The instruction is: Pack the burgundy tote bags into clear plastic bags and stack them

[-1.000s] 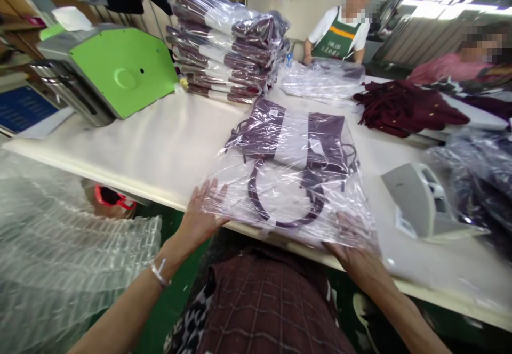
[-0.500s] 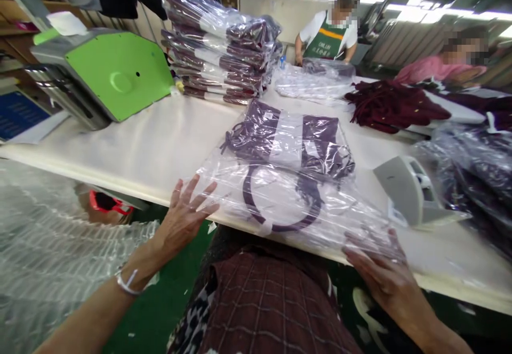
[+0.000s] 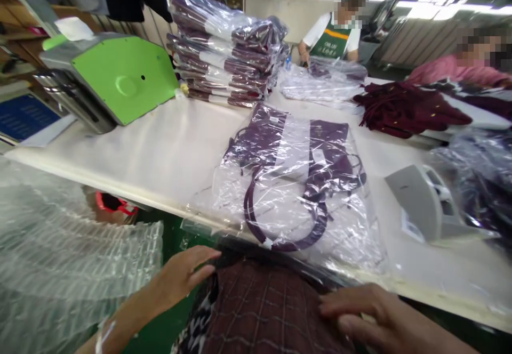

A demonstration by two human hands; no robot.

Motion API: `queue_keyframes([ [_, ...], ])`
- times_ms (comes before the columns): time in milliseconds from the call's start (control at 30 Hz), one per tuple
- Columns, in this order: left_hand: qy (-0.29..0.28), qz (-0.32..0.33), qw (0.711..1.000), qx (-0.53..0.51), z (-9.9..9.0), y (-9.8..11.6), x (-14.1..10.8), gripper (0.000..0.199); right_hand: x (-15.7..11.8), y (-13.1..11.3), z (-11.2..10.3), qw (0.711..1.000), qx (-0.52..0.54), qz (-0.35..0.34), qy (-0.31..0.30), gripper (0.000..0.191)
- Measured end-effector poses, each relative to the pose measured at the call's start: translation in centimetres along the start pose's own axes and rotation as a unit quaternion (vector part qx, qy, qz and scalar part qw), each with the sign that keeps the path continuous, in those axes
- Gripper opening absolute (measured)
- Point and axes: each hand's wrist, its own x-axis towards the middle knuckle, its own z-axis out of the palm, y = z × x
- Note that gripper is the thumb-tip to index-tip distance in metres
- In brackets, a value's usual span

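Note:
A purple bag (image 3: pixel 260 135) with a looped handle (image 3: pixel 250 212) lies on the table inside a clear plastic bag (image 3: pixel 224 194). White paper (image 3: pixel 295 146) is wrapped around its middle. The plastic's near edge overhangs the table toward my lap. My left hand (image 3: pixel 188 271) is just below the table edge, close to the near-left part of the plastic, thumb and fingers apart. Over my checked apron, my right hand (image 3: pixel 368 314) is slightly blurred, its fingers bent but apart. Nothing shows in either hand.
Wrapped bags (image 3: pixel 224 50) are stacked behind, beside a green-sided machine (image 3: pixel 128 77). A grey dispenser (image 3: pixel 420 199) and more wrapped goods (image 3: pixel 484 178) stand right. Maroon items (image 3: pixel 412 109) lie farther back. Two co-workers (image 3: pixel 336 34) are across the table. Plastic sheets (image 3: pixel 80 258) hang at left.
Both hands have come off the plastic and drawn back toward my body. The plastic, earlier stretched out under them, now lies looser with its near edge over the table edge.

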Motion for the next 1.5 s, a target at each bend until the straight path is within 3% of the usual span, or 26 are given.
queue_keyframes([
  [100,-0.073,-0.056,0.969,-0.230,2.2,4.7,3.4,0.043,4.7,-3.3,2.7,0.996,-0.001,-0.068,-0.064,0.039],
  [233,-0.045,-0.089,0.893,-0.440,4.3,8.7,6.9,0.053,8.1,-4.1,6.1,0.995,0.041,-0.071,-0.049,0.046],
  [300,-0.020,-0.105,0.857,-0.503,4.3,9.8,7.7,0.051,8.6,-4.1,7.0,0.994,0.074,-0.066,-0.047,0.047],
  [367,0.012,-0.111,0.842,-0.528,3.7,10.7,7.9,0.044,9.0,-4.0,7.7,0.991,0.104,-0.074,-0.035,0.043],
  [400,0.027,-0.104,0.846,-0.522,3.2,11.1,7.9,0.041,9.1,-3.8,8.0,0.990,0.111,-0.079,-0.020,0.040],
  [467,0.038,-0.067,0.881,-0.468,2.4,11.6,7.6,0.036,9.5,-3.4,8.7,0.990,0.106,-0.090,0.028,0.042],
  [567,-0.035,0.031,0.951,-0.306,2.2,11.4,6.6,0.027,9.9,-2.2,9.7,0.979,0.038,-0.135,0.151,0.050],
  [633,-0.083,0.066,0.976,-0.190,3.1,10.7,6.0,0.021,10.1,-1.5,10.1,0.953,-0.037,-0.190,0.235,0.051],
  [700,-0.063,0.039,0.992,-0.106,4.2,9.8,5.6,0.023,10.1,-1.2,10.3,0.916,-0.110,-0.242,0.300,0.053],
  [800,0.018,-0.045,0.993,-0.108,5.4,9.0,5.6,0.026,10.0,-1.5,10.2,0.865,-0.183,-0.291,0.365,0.057],
  [933,0.080,-0.069,0.942,-0.320,5.4,9.4,5.9,0.042,10.0,-1.6,9.6,0.830,-0.236,-0.305,0.403,0.059],
  [1000,0.097,-0.063,0.917,-0.382,5.3,9.9,6.1,0.055,10.3,-1.4,9.3,0.833,-0.238,-0.300,0.400,0.053],
  [1067,0.116,-0.045,0.915,-0.385,5.3,10.5,6.3,0.059,11.0,-1.6,9.1,0.849,-0.244,-0.275,0.381,0.044],
  [1200,0.179,0.027,0.921,-0.345,5.2,11.2,6.7,0.040,12.3,-3.7,8.1,0.897,-0.287,-0.136,0.306,0.030],
  [1300,0.222,0.026,0.916,-0.334,4.9,11.5,7.1,0.025,12.3,-6.1,6.2,0.925,-0.274,-0.073,0.254,0.017],
  [1400,0.175,0.014,0.919,-0.352,4.2,12.1,7.9,0.031,11.5,-7.9,3.4,0.949,-0.212,-0.066,0.224,0.017],
  [1500,0.108,0.046,0.921,-0.371,3.5,13.1,9.0,0.031,10.8,-8.8,1.3,0.957,-0.152,-0.113,0.219,0.024],
])
